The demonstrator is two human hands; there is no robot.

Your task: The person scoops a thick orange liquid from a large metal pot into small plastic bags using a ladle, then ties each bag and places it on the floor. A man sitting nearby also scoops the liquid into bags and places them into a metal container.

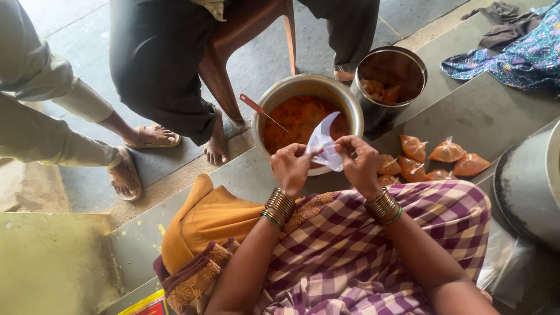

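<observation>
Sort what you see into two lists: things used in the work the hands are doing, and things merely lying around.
In use: left hand, right hand, clear plastic bag, pot of orange curry, ladle, filled packets.
Lying about: patterned cloth, plastic chair, grey drum.

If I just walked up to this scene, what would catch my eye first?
Probably the two hands at centre, left hand and right hand, both pinching a small clear plastic bag open. Just beyond them stands a round metal pot of orange-red curry with a red-handled ladle in it. To the right, small tied bags of orange curry lie on the grey stone step.
</observation>
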